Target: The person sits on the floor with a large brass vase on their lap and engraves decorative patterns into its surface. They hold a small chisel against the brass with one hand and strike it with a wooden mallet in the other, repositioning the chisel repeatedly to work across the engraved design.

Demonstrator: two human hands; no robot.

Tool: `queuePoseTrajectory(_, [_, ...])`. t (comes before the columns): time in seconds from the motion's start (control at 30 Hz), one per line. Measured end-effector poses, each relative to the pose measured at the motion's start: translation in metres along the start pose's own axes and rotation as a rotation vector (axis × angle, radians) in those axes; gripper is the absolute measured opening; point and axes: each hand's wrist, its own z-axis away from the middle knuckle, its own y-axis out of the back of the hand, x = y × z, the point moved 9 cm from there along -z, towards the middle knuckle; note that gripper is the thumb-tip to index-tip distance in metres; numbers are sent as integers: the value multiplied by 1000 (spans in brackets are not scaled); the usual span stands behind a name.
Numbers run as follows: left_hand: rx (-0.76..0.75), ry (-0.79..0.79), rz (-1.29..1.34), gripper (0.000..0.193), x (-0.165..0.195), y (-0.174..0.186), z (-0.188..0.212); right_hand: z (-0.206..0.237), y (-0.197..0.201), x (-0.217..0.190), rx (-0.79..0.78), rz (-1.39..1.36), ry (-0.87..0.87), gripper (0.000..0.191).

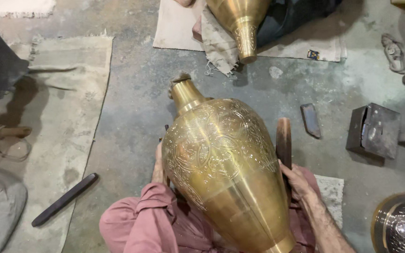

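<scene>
A large engraved brass vase (223, 164) lies tilted across my lap, its narrow neck (186, 96) pointing away from me. My left hand (158, 165) rests against the vase's left side, mostly hidden behind it, near a thin dark tool. My right hand (296, 180) is on the right side, gripping a dark wooden mallet (284, 140) that stands upright beside the vase. My pink sleeves show at the bottom.
A second brass vase (242, 23) lies on a cloth (179, 28) at the top, with a person's hand nearby. A dark flat bar (64, 199) lies on burlap at left. A metal box (373, 130), a flat stone (311, 120) and a round metal vessel (401, 225) sit at right.
</scene>
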Motion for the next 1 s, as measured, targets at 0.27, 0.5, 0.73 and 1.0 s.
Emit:
queuePoseTrajectory(0.27, [76, -65, -19, 24, 20, 64, 36, 3, -36, 54, -81, -128, -221, 46])
queuePoseTrajectory(0.5, [225, -264, -171, 20, 33, 101, 59, -7, -44, 67, -224, 12, -406, 48])
queuePoseTrajectory(0.73, [374, -673, -412, 24, 68, 84, 107, 20, -17, 9, 41, 504, 199, 39])
queuePoseTrajectory(1.0, [197, -888, -408, 23, 66, 70, 174, 57, -22, 7, -53, 484, 341, 36])
